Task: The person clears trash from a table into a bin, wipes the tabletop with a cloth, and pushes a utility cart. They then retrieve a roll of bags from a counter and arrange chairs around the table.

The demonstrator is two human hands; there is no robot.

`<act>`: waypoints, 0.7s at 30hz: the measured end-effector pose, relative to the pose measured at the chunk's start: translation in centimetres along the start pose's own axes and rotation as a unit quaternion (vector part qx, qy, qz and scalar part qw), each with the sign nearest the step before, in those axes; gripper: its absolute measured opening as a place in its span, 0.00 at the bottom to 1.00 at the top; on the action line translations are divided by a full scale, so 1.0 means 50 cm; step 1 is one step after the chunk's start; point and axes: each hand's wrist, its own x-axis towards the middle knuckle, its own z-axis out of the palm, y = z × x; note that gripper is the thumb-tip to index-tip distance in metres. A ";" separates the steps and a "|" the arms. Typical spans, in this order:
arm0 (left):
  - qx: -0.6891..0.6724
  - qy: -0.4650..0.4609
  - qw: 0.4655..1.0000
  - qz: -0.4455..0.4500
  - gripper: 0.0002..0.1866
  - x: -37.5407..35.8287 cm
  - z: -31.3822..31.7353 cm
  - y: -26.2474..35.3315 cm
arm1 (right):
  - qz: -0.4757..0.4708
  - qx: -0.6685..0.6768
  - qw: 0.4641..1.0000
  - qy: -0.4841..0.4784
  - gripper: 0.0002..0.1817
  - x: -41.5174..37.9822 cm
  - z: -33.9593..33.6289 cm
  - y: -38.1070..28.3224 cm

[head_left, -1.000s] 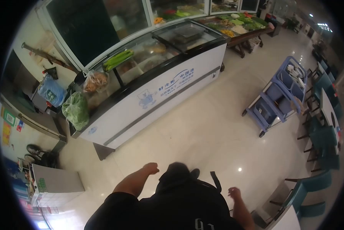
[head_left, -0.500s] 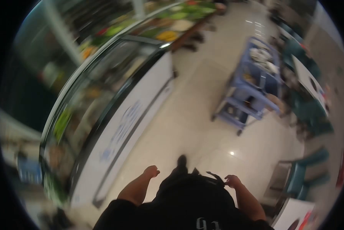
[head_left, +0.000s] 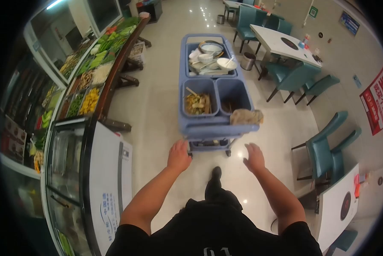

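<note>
A blue-grey cart (head_left: 219, 131) stands straight ahead. Its far tray holds bowls and dishes (head_left: 206, 57); of its two near bins, the left one holds food scraps (head_left: 197, 103). A tan cloth (head_left: 246, 117) hangs over the near right corner. My left hand (head_left: 180, 156) is just short of the cart's near left corner, its fingers stretched forward. On the other side, my right hand (head_left: 254, 158) is held below the cloth, empty, with thumb and fingers apart.
A glass-topped display fridge (head_left: 108, 170) is at the left, with a long table of vegetables (head_left: 114, 77) beyond it. At the right are white tables (head_left: 281, 42), teal chairs (head_left: 319, 151) and a small bin (head_left: 247, 61). A near table (head_left: 334, 205) is at the lower right.
The view has turned, and the cart now lies straight ahead and nearer. Both my hands have moved from beside my waist up and forward toward its near end.
</note>
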 end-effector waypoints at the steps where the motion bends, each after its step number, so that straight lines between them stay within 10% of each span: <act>1: 0.002 0.002 1.000 0.002 0.29 0.051 0.020 0.011 | -0.051 -0.020 0.995 0.085 0.32 0.060 -0.015 -0.003; 3: 0.073 0.049 0.993 0.084 0.29 0.143 0.063 0.023 | -0.106 0.001 0.989 0.102 0.30 0.156 -0.024 0.005; 7: 0.053 -0.265 0.959 0.082 0.20 0.276 0.132 0.021 | -0.264 -0.014 0.963 -0.060 0.19 0.300 0.071 0.068; 21: 0.054 -0.158 0.983 0.079 0.14 0.481 0.186 0.014 | -0.308 -0.034 0.951 -0.009 0.13 0.545 0.039 0.133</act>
